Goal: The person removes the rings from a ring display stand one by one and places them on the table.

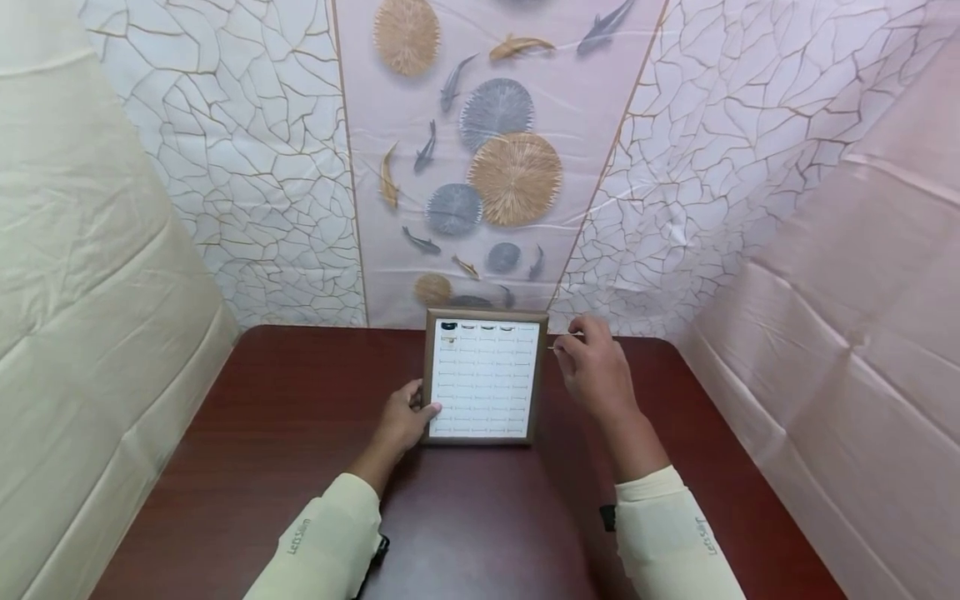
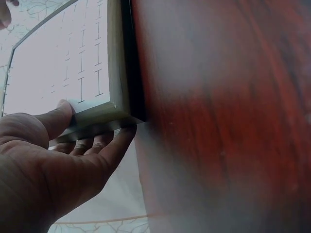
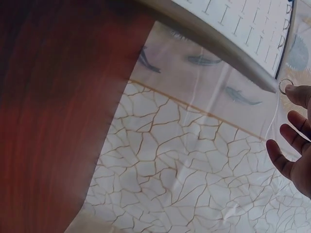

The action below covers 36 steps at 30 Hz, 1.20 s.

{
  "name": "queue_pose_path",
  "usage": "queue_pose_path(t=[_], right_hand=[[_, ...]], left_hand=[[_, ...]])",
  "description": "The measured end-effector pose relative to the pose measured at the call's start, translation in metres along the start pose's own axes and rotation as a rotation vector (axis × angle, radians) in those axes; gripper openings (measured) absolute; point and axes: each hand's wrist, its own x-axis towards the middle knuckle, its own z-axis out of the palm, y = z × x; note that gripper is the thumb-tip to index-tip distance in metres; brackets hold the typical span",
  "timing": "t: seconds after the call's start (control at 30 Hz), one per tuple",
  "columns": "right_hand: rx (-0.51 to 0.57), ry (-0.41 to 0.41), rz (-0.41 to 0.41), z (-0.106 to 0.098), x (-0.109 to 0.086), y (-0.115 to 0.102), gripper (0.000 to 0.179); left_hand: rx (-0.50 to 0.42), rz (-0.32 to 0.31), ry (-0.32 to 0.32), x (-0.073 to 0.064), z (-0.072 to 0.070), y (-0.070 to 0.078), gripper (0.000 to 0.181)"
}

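A framed white display board (image 1: 487,392) with rows of short slots stands tilted on the table. My left hand (image 1: 403,419) grips its lower left edge, thumb on the front and fingers behind, as the left wrist view also shows. In the top row sit a dark ring-like piece (image 1: 448,326) and several thin rings; a small gold-toned piece (image 1: 448,340) is just below the dark one. Off the board's upper right side, my right hand (image 1: 597,371) pinches a small beaded ring (image 3: 279,86) between thumb and a finger. That ring is apart from the board.
The dark red wooden table (image 1: 285,433) extends around the board. Behind it hangs a patterned cloth (image 1: 465,275) with fish and round shapes. Pale cloth walls (image 1: 97,292) rise on both sides.
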Motion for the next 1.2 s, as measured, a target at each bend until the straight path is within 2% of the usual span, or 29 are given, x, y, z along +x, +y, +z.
queue_pose_path(t=[0.13,0.37,0.47,0.6,0.87,1.03,1.2], right_hand=[[0.001,-0.019,0.010,0.002,-0.009,0.005,0.007],[-0.029,-0.119,0.080,0.003,-0.029,0.014,0.004],[-0.050,-0.169,0.090,0.003,-0.036,0.019,0.011],[-0.081,-0.304,0.125,0.003,-0.043,0.025,0.021],[-0.151,-0.672,0.296,0.000,-0.051,0.041,0.021],[-0.162,-0.793,0.362,0.002,-0.055,0.053,0.022],[-0.147,-0.902,0.427,0.008,-0.056,0.062,0.010]], left_hand=[[-0.003,0.000,-0.002,0.001,-0.006,-0.003,0.067],[0.000,-0.017,-0.035,0.001,-0.012,-0.003,0.070],[0.013,-0.012,-0.037,0.002,-0.013,-0.003,0.069],[0.014,-0.009,-0.036,0.001,-0.013,-0.002,0.068],[0.018,-0.005,-0.060,-0.002,-0.009,0.003,0.069],[0.012,-0.015,-0.079,-0.005,-0.005,0.004,0.070],[0.023,-0.015,-0.075,-0.006,-0.006,0.004,0.071]])
